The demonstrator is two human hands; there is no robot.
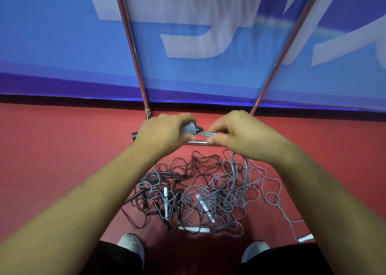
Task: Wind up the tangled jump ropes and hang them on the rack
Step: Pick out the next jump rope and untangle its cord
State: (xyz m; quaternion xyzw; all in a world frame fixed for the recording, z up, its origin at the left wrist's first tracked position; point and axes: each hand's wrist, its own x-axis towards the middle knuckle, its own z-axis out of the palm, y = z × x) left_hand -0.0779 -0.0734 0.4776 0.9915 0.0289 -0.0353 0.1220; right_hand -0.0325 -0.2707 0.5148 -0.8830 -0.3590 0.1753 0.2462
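My left hand (165, 131) grips a bundle of grey jump rope (189, 128) coiled round its handles. My right hand (236, 131) pinches the grey cord strands right beside that bundle, and loose grey cord hangs from it down to the floor. Below my hands a tangled pile of jump ropes (200, 193) lies on the red floor, dark ones at the left and grey ones at the right, with white handles (166, 201) among them. The metal rack (133, 51) rises in two slanted poles beyond my hands, its base bar just under them.
A blue banner (52, 45) with large white characters stands behind the rack. My two shoes (131, 246) show at the bottom, close to the pile. One grey rope trails out to the right, ending in a white handle (306, 237).
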